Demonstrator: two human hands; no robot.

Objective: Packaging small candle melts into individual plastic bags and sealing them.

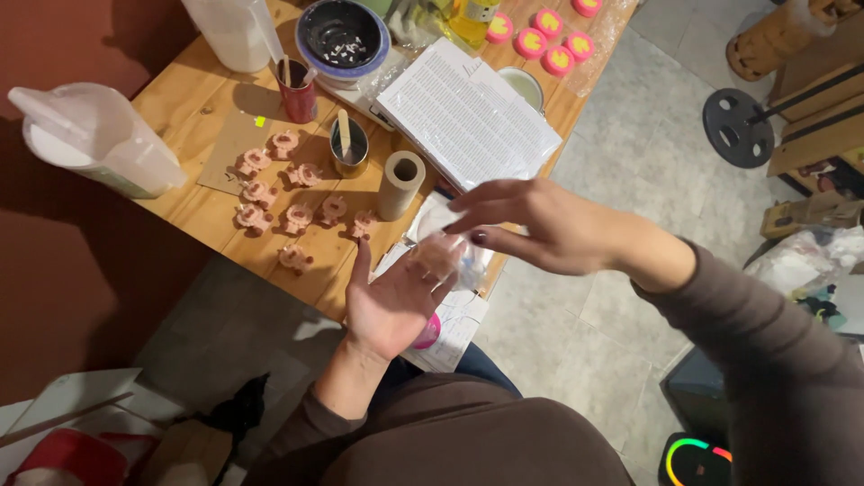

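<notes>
Above the wooden table (193,103), left hand (389,301) lies open under a small clear bag (447,256) — light, crinkly, probably slippery — right hand (549,229) fingertips pinching its top edge.

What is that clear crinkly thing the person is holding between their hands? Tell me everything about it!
The clear plastic wrap looks thin, see-through and crinkled, like a small bag or film. It lies on the open palm of the left hand, with something pale and pinkish inside, too blurred to make out. The right hand comes over it from the right, fingertips touching its top. It is held in the air just off the wooden table edge, above some papers.
</notes>
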